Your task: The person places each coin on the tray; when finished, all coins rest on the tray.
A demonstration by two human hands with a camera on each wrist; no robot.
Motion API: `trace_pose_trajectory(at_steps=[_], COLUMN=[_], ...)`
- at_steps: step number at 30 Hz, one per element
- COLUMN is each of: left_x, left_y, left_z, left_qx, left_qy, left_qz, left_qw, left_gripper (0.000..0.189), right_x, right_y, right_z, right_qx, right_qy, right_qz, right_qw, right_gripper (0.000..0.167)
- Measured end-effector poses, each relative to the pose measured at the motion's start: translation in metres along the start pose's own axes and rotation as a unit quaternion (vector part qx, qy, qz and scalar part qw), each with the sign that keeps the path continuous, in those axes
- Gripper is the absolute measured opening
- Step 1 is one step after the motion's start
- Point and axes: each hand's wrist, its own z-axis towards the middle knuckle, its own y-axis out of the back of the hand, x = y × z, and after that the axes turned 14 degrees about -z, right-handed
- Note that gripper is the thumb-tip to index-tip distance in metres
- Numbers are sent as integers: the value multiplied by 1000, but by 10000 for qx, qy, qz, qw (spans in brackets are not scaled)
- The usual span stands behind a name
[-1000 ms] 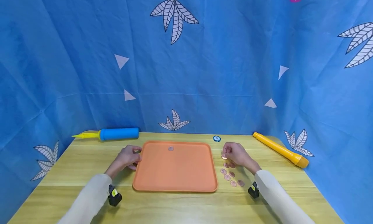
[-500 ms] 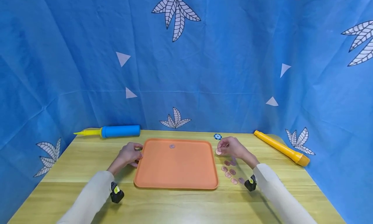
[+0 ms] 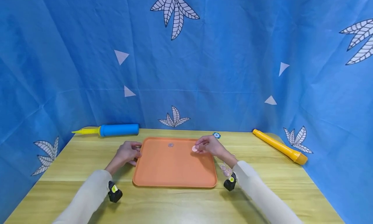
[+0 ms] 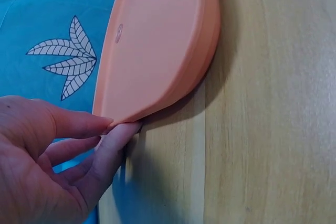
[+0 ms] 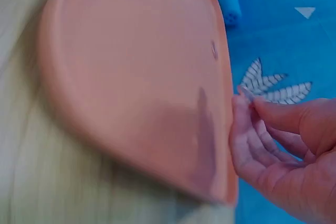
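Note:
An orange tray (image 3: 175,172) lies on the wooden table. My left hand (image 3: 126,153) pinches its left rim between thumb and fingers, and the left wrist view shows the fingertips (image 4: 107,123) on that rim. Above the tray's far right part, my right hand (image 3: 210,145) holds a copper-coloured coin (image 3: 194,148) between thumb and fingertips. Another coin (image 3: 170,145) rests inside the tray near the far rim. To the right of the tray lie several more coins (image 3: 227,173), partly hidden under my right wrist.
A blue and yellow hand pump (image 3: 119,130) lies at the back left. At the back right is a yellow toy microphone (image 3: 278,145). A blue and white poker chip (image 3: 216,135) sits behind my right hand. Blue patterned cloth (image 3: 204,71) hangs behind the table.
My right hand has lifted a coin from beside the tray and carried it left, over the tray. My left hand stays at the left rim.

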Motion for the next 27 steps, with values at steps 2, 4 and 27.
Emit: trace_pose_trajectory(at_steps=[2,4,27], left_x=[-1,-2,-5], left_y=[-2,-4,-1], left_z=[0,0,6], left_qx=[34,47,-55], left_qy=[-27,-26,238], left_qz=[95,192,611], left_qw=[9999,9998,9978], left_gripper=[56,56,48], right_x=[3,7,48], right_y=[-8,-15,-79], right_z=[4,8,40], right_qx=[112,158,-239], right_qy=[-170,-314,-489], right_qz=[340,499,-333], right_qw=[9992,9981,9980], right_gripper=[17,18,9])
